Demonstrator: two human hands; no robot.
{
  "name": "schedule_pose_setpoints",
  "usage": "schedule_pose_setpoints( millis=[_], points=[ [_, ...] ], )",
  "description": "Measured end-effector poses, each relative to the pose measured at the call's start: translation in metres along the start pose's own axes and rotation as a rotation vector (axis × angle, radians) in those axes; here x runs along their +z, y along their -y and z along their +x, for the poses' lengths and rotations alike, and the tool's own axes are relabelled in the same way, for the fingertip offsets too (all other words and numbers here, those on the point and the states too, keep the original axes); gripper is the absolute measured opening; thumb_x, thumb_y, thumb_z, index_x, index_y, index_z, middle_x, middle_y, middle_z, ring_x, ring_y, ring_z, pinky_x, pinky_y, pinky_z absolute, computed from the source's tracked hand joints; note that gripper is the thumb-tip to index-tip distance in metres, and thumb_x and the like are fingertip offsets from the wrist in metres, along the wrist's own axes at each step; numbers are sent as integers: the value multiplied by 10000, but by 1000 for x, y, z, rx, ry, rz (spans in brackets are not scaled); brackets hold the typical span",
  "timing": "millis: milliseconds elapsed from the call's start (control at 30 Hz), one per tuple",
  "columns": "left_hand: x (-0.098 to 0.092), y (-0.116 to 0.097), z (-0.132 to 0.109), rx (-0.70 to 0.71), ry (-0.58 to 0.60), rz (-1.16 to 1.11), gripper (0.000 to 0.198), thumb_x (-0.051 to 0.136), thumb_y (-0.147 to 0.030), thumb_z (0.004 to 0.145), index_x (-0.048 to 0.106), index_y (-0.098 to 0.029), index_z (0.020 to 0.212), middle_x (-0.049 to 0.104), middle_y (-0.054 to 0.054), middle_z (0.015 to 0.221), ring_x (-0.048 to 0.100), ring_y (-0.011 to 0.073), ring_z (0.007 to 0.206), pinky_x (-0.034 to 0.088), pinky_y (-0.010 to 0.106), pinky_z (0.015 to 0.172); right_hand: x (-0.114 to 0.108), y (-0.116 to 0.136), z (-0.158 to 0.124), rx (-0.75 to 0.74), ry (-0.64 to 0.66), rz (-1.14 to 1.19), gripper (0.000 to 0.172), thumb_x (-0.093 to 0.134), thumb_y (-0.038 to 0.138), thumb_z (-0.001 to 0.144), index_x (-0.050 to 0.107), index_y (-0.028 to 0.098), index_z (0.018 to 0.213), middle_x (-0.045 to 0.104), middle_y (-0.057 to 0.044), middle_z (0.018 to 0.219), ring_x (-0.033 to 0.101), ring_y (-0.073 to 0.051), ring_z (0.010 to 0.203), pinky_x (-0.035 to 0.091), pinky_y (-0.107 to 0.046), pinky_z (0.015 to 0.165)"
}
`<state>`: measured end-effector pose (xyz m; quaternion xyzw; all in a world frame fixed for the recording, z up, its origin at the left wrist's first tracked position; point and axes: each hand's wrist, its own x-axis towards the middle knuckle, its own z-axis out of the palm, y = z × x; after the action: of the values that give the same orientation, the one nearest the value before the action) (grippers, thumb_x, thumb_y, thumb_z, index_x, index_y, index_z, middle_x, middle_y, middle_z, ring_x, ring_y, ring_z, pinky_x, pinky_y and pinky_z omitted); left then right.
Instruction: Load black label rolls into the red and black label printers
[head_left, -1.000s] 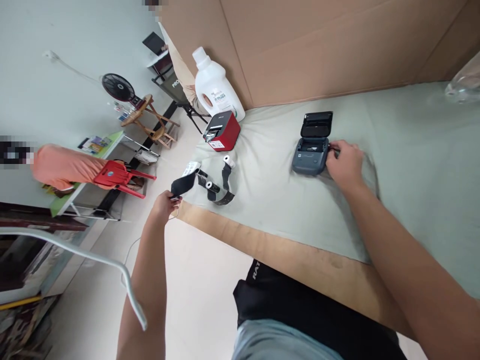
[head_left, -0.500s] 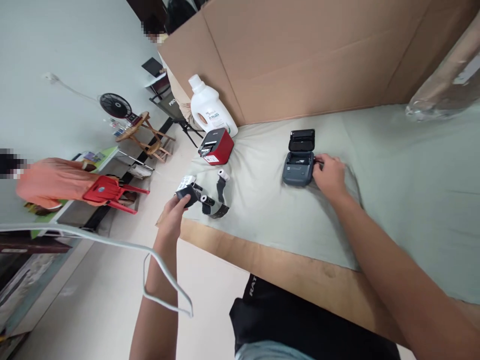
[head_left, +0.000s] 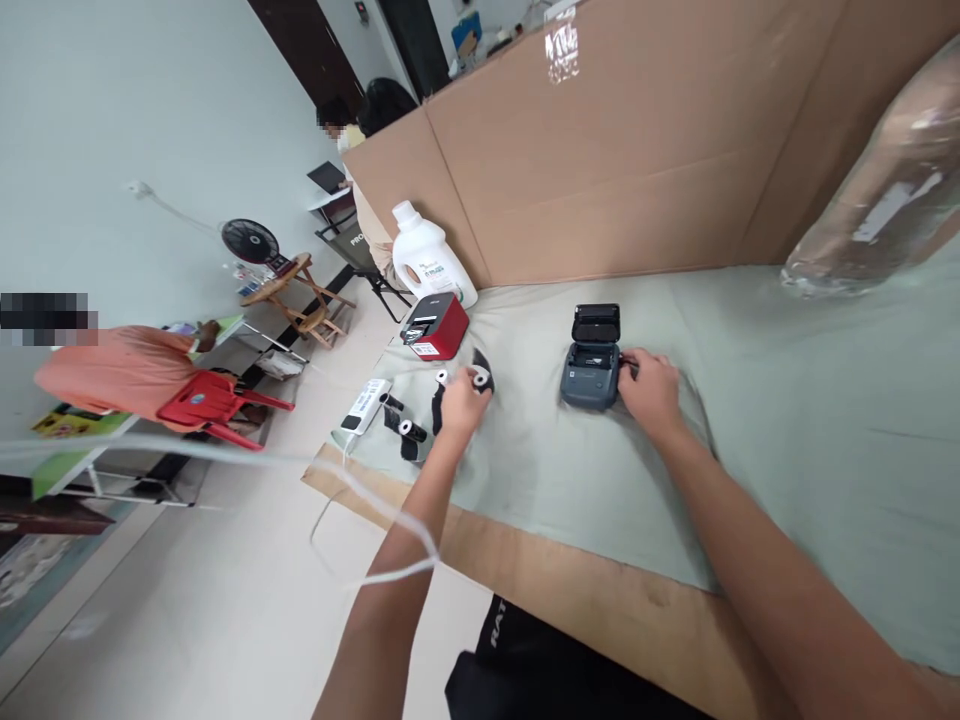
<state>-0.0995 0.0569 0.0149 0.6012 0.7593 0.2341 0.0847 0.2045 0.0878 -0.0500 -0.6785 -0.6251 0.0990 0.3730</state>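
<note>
A roll of black-backed label paper is in my left hand, its white end facing up and a black flap showing beyond the fingers. Beside that hand stand another paper roll and, nearer the table edge, a third roll, both with dark strips. My right hand is closed at the right side of a dark label printer, pinching a small dark piece whose kind I cannot make out. The printer's lid is up, exposing its inner bay.
A red printer and a white detergent bottle stand at the back left. A white power strip lies by the left edge. A cardboard wall closes the back, with a plastic-wrapped roll at right. A white cable hangs across the foreground.
My left hand has moved right from beside the power strip to between the rolls and the printer, carrying a black item, now seen as a roll. My right hand stays at the printer.
</note>
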Motion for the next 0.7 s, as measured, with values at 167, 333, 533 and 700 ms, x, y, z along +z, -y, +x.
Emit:
schedule_pose_setpoints(
  millis=[167, 333, 533, 700],
  points=[
    [4, 3, -2, -64, 65, 73, 475, 738, -292, 760, 540, -175, 1175, 715, 144, 1064, 666, 291, 1063, 463, 345, 851, 1, -1, 1, -1, -6, -14, 337, 461, 212, 858, 694, 187, 1100, 750, -119, 1015, 602, -301, 1025, 397, -434, 891],
    [-45, 20, 11, -66, -153, 164, 475, 660, -428, 835, 520, -207, 1232, 659, 111, 1256, 595, 274, 1189, 454, 350, 929, 0, 2, 1, 17, 11, -14, 334, 459, 210, 868, 692, 188, 1107, 745, -120, 1009, 600, -299, 1015, 388, -426, 889],
    [-59, 33, 45, -195, 127, 326, 366, 653, -442, 846, 655, -220, 1137, 729, 102, 1130, 663, 295, 1084, 461, 325, 831, 0, 0, -2, 5, -19, 37, 321, 465, 199, 859, 694, 186, 1084, 737, -125, 1011, 602, -300, 1009, 404, -445, 912],
    [-60, 6, 21, -63, -59, 324, 260, 628, -387, 867, 670, -214, 1057, 729, 86, 1020, 676, 275, 985, 444, 302, 762, -17, 18, 2, -40, -248, 246, 283, 442, 182, 844, 691, 167, 975, 703, -144, 1015, 615, -268, 965, 459, -420, 910]
  ],
)
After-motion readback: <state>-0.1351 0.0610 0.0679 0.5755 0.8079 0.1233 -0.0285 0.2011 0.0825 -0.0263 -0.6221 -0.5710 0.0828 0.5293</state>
